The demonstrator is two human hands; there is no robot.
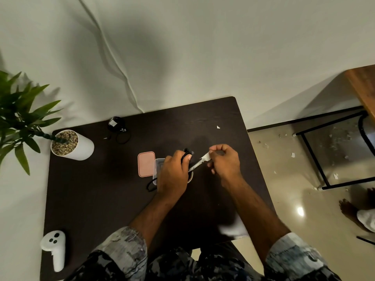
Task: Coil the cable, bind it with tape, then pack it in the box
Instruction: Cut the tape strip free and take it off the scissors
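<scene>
A: Fingers (217, 152) of the right hand (224, 162) pinched together on the white end of a tape (205, 157) strip, pulled taut to the right.

B: And the left hand (173, 175)?

A: Curled closed round the black cable (185, 154) coil, thumb pressed on top. Tape runs from between the two hands, stretched diagonally; its lower end goes behind the left hand, can't tell where the roll sits.

B: Cable position?

A: Held just above the table, right at the left fingertips, touching the tape strip. One black loop (151, 184) pokes out below the left wrist side.

B: Box?

A: Clear box (158, 167) mostly hidden under the left hand; pink lid (146, 164) lies flat just beside it, to the left.

B: Surface, room?

A: Dark table (101, 189). Second black cable bundle (118, 128) at the far edge, white potted plant (72, 145) at the far left corner, white controller (54, 248) near left corner. Small white scrap (218, 127) far right of the top. Pale wall behind, glossy floor with paper bits on the right.
</scene>
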